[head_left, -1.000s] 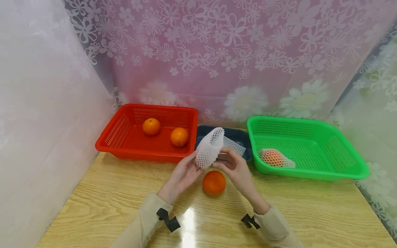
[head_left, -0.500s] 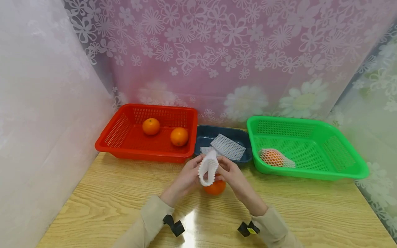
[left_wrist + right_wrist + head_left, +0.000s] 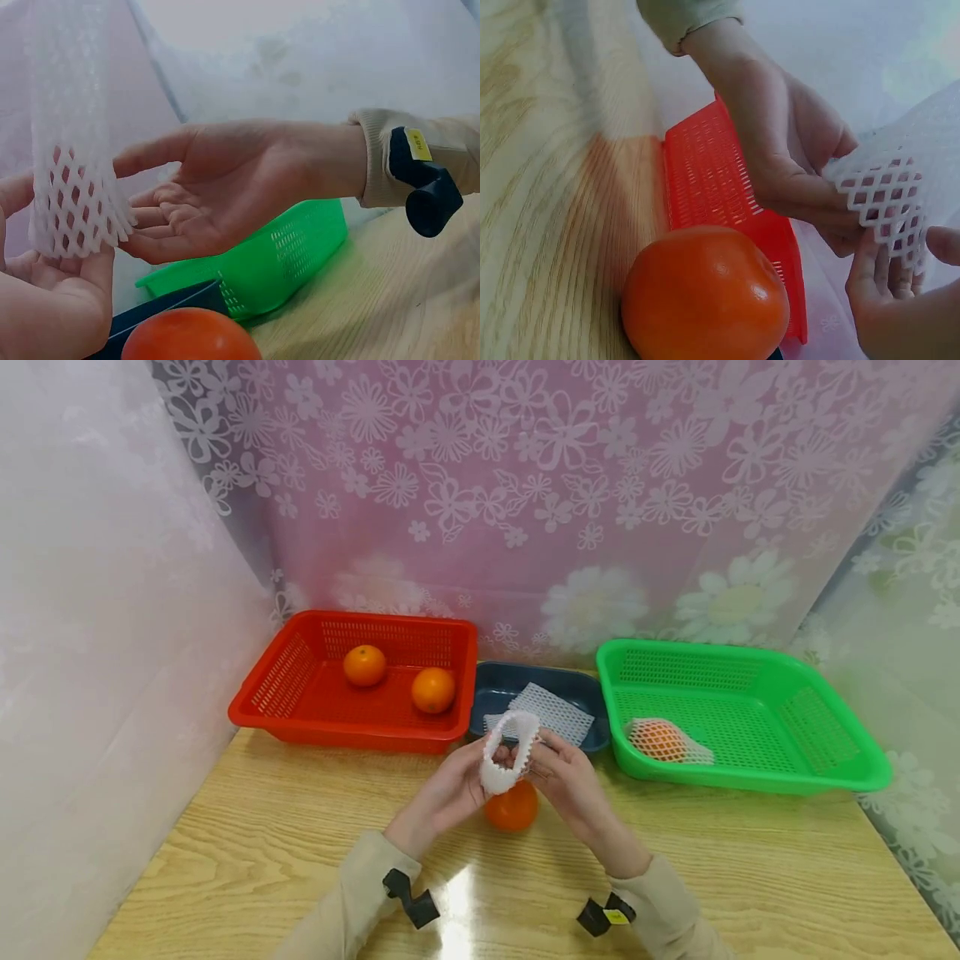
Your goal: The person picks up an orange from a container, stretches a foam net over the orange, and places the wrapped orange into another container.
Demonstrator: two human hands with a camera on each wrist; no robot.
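A white foam fruit net (image 3: 497, 779) hangs between my two hands above the table, its mouth spread into an oval facing the head camera. My left hand (image 3: 447, 789) grips one side of it, with the fingers partly hidden behind the mesh. On the other side my right hand (image 3: 573, 789) pinches the net's edge between thumb and fingers, as the left wrist view also shows around the mesh (image 3: 71, 199). Just below the net, an orange (image 3: 512, 810) rests on the wooden table, partly covered by the net in the head view and touched by neither hand.
The red basket (image 3: 352, 735) at the left holds two oranges. A dark blue tray (image 3: 592, 689) with flat foam nets (image 3: 555, 717) stands in the middle. In the green basket (image 3: 780, 781) at the right lies a net-wrapped orange (image 3: 660, 741).
The net came down from upright toward the orange and turned its mouth to the head camera, then rose slightly with the mouth wider. The orange has shifted slightly left.
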